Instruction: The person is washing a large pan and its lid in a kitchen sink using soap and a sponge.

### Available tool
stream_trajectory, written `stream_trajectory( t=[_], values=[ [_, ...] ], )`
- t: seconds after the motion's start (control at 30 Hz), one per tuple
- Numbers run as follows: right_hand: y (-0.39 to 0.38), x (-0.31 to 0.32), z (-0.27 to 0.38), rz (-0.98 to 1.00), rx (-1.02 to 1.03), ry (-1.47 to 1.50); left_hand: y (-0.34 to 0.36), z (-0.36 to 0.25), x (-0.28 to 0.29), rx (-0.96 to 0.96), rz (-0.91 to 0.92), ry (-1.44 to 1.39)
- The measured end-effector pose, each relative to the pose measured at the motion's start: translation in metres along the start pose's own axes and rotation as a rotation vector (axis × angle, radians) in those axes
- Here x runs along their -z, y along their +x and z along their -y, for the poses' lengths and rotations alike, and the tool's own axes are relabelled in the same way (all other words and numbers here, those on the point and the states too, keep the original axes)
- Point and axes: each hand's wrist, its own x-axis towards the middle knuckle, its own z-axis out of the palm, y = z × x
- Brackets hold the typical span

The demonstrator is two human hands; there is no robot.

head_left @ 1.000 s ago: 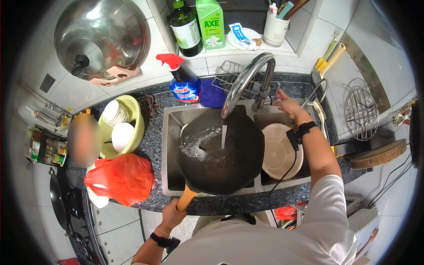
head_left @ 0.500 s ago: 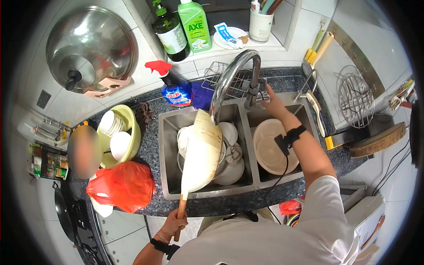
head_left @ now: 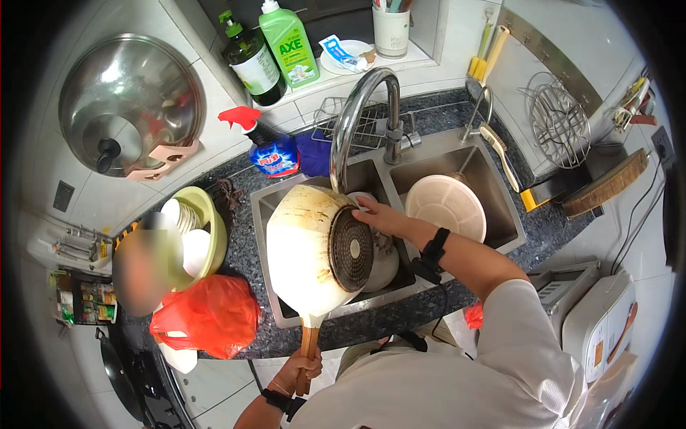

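A cream saucepan (head_left: 300, 247) with brown stains is tipped on its side over the left sink basin (head_left: 266, 214), its dark round base facing right. My left hand (head_left: 300, 372) is closed around its wooden handle (head_left: 309, 350) near the counter's front edge. On the rim of the base rest the stretched fingers of my right hand (head_left: 382, 217). The tap (head_left: 389, 96) arches over with its spout end just behind the pan. Dishes (head_left: 382, 268) in the left basin are partly hidden by the pan. The pan's inside is out of sight.
A beige colander (head_left: 446, 207) sits in the right basin. Left of the sink are a green-yellow tub of bowls (head_left: 214, 247) and a red plastic bag (head_left: 214, 314). Behind stand a spray bottle (head_left: 273, 151), soap bottles (head_left: 291, 50) and a wire rack (head_left: 357, 121).
My right hand has left the tap lever and come to the pan's base. The pan has turned so its base shows more. The view has shifted; the colander appears tilted now.
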Motion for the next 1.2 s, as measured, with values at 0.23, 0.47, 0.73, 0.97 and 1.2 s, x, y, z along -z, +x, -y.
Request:
stream_trajectory(
  t=[0.23, 0.47, 0.73, 0.97, 1.2],
  values=[
    [0.002, -0.025, 0.026, 0.149, 0.146, -0.031, -0.002, -0.006, 0.027, -0.023, 0.005, 0.042],
    [0.013, -0.059, 0.055, -0.04, 0.26, -0.27, -0.005, -0.011, 0.052, 0.031, 0.007, 0.177],
    [0.093, -0.109, 0.119, -0.396, 0.524, -0.215, -0.005, -0.024, 0.079, 0.002, -0.157, 0.476],
    [0.136, -0.115, 0.212, -0.513, 0.346, 0.013, -0.018, -0.038, 0.111, -0.05, -0.195, 0.685],
    [0.212, -0.062, 0.246, -0.673, 0.47, -0.527, -0.015, -0.041, 0.135, 0.0, -0.138, 0.634]
  ],
)
